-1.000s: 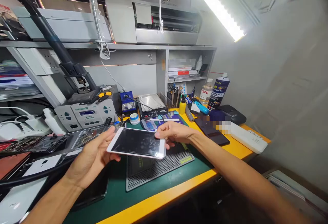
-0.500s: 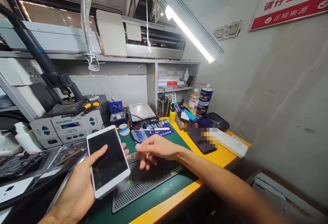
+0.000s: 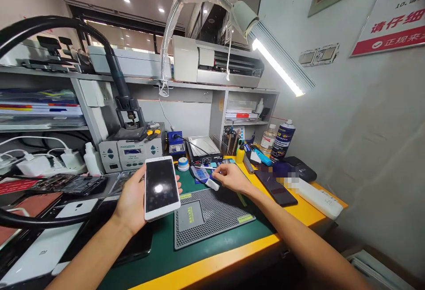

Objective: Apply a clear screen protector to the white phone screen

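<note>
My left hand (image 3: 131, 201) is closed round a smartphone (image 3: 162, 189) with a white frame and a dark screen that reflects the lamp. Its fingertips show past the phone's right edge. My right hand (image 3: 230, 177) is above the back part of the grey perforated mat (image 3: 215, 232), thumb and fingers pressed together. What they pinch, if anything, I cannot make out. Just below those fingertips shows a small white piece (image 3: 212, 184). Close behind is a thin white stick (image 3: 206, 167) with a dark end, over blue cards.
A soldering station (image 3: 133, 153) stands at the back left. Several phones and a white phone back (image 3: 49, 245) lie at the left. On the right are a dark phone (image 3: 277, 187), a spray can (image 3: 283, 141) and a long white box (image 3: 318, 198). A lit lamp (image 3: 279, 62) hangs above.
The view has swung left and up. My left thumb has come off the phone's screen to its side. My right hand has moved back from over the mat's middle, its fingers now pinched together.
</note>
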The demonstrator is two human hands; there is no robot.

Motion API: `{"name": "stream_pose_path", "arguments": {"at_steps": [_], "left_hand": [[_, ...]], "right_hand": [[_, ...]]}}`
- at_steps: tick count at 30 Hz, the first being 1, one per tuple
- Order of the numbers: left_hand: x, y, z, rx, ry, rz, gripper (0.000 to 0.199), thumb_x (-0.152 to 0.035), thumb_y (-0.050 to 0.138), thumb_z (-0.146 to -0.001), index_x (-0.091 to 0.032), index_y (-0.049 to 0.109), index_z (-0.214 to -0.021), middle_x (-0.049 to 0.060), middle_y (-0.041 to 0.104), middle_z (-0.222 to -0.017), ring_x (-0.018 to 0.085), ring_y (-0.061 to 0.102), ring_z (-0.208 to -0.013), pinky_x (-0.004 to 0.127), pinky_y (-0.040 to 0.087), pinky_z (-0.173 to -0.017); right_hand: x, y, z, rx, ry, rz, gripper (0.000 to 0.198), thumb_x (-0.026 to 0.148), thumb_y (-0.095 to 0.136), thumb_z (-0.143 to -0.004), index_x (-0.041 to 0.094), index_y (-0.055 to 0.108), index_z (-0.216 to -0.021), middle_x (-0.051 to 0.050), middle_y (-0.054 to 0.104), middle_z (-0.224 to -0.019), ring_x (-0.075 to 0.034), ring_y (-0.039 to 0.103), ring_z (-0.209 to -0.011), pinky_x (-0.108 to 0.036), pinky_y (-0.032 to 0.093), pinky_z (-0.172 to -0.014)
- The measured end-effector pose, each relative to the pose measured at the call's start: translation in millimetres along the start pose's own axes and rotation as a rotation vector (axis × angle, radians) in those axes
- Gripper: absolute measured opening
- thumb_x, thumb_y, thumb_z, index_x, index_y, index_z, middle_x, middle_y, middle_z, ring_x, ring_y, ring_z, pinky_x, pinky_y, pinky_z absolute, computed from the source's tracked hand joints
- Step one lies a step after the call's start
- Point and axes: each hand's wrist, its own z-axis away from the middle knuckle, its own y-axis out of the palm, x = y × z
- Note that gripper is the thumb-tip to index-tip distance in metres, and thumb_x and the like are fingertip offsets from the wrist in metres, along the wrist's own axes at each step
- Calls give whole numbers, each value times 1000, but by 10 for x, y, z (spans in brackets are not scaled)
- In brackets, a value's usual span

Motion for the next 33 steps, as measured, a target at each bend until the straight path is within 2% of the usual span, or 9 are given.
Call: {"name": "stream_pose_path", "arguments": {"at_steps": [6,12,14,17,20,23,27,33], "left_hand": [[91,49,49,56,-97,50,52,-53,52,-93,-11,67,-119,19,75,-96,34,75,-81,52,62,-72],[102,58,49,116,-111,78,48,-49,52,-94,-8,68,-112,19,75,-95,32,74,-80,47,61,-74],[125,38,9,93,-144,54,40,-41,58,-91,-6,69,-108,20,75,-94,30,75,-78,44,62,-74],[172,3,-52,40,-200,1,30,-29,66,-85,-5,70,-103,19,76,-89,27,75,-75,36,62,-70],[199,-13,-86,-23,-148,-58,26,-25,68,-83,-7,71,-102,17,76,-86,26,74,-70,34,62,-64],[197,-16,-98,-75,-71,-106,27,-25,70,-81,-8,72,-102,16,76,-84,27,73,-65,37,61,-59],[187,-20,-103,-85,-19,-116,30,-27,73,-78,-9,72,-103,16,76,-86,28,73,-66,40,62,-60],[228,14,-59,-95,72,-138,33,-27,75,-76,-10,72,-103,16,76,-88,28,73,-67,39,61,-60]], "right_hand": [[3,139,47,51,-5,258,27,43,73,-76,15,74,-78,-1,58,-53,-16,49,-54,-27,26,-55],[37,89,27,63,-53,240,38,52,67,-82,15,74,-79,-1,60,-63,-13,48,-57,-26,29,-53],[77,87,27,85,-76,152,41,56,67,-82,15,74,-81,-2,62,-69,-13,49,-60,-25,33,-53],[207,141,54,229,-57,-123,45,59,69,-80,15,70,-83,-1,61,-70,-12,49,-57,-24,38,-50],[421,240,87,421,-39,-313,44,57,71,-81,14,67,-86,-1,64,-70,-12,55,-58,-22,41,-48],[614,346,85,536,-15,-408,40,52,78,-76,14,66,-82,0,64,-67,-11,58,-56,-21,44,-47],[666,478,60,624,85,-459,38,44,85,-70,14,64,-76,2,62,-63,-9,56,-48,-20,43,-42],[532,587,142,654,124,-529,35,41,84,-73,15,60,-76,3,60,-65,-7,51,-49,-18,42,-41]]}}
